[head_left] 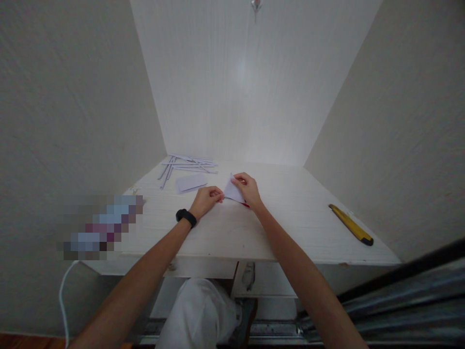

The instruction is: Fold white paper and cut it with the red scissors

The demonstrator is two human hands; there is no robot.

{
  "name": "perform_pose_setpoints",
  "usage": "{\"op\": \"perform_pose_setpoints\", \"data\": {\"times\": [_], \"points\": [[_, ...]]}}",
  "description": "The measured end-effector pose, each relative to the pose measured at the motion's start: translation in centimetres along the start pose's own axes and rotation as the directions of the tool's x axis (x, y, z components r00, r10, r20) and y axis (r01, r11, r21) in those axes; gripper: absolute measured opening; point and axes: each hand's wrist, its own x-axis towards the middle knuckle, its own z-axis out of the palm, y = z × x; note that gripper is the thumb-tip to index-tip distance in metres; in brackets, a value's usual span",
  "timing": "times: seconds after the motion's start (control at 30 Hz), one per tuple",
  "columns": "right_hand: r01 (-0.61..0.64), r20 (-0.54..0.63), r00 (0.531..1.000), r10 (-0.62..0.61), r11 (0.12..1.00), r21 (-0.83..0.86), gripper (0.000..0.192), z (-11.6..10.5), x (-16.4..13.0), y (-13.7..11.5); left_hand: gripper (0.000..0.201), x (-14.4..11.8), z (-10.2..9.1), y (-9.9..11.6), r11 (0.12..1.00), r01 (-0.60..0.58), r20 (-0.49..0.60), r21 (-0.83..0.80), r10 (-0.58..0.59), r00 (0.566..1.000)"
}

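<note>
A small piece of white paper (pixel 232 191), with one corner pointing up and away from me, is between my hands on the white tabletop. My left hand (pixel 208 199), with a black band on its wrist, pinches the paper's left corner between closed fingers. My right hand (pixel 248 188) grips the paper's right side, thumb in front and fingers bent behind. Something thin and red (pixel 245 205) shows under the paper's lower right edge, mostly covered. A flat stack of white paper pieces (pixel 189 182) lies left of the held sheet. Behind it are several thin rolled paper sticks (pixel 191 164).
A yellow utility knife (pixel 349 223) lies at the right of the tabletop (pixel 298 213). On the left edge, a pixelated object (pixel 105 228) has a white cable (pixel 62 295) hanging down. Pale walls (pixel 232 97) enclose the table on three sides.
</note>
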Motion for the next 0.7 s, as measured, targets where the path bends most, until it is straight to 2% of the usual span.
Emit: {"op": "perform_pose_setpoints", "data": {"times": [0.23, 0.5, 0.7], "points": [[-0.008, -0.091, 0.996, 0.017, 0.996, 0.091, 0.022, 0.0, -0.2, -0.6, 0.020, -0.2, 0.0, 0.6, 1.000, -0.016, 0.001, 0.010, 0.016, 1.000], [0.029, -0.110, 0.994, -0.009, 0.984, 0.176, 0.018, -0.3, -0.1, -1.7, 0.017, -0.5, 0.0, 1.4, 0.999, -0.038, -0.018, -0.026, 0.037, 0.999], [0.081, -0.120, 0.991, -0.059, 0.979, 0.188, 0.017, -0.2, -0.4, -2.2, 0.008, -0.6, 0.0, 1.6, 0.992, -0.079, -0.084, -0.096, 0.071, 0.994]]}}
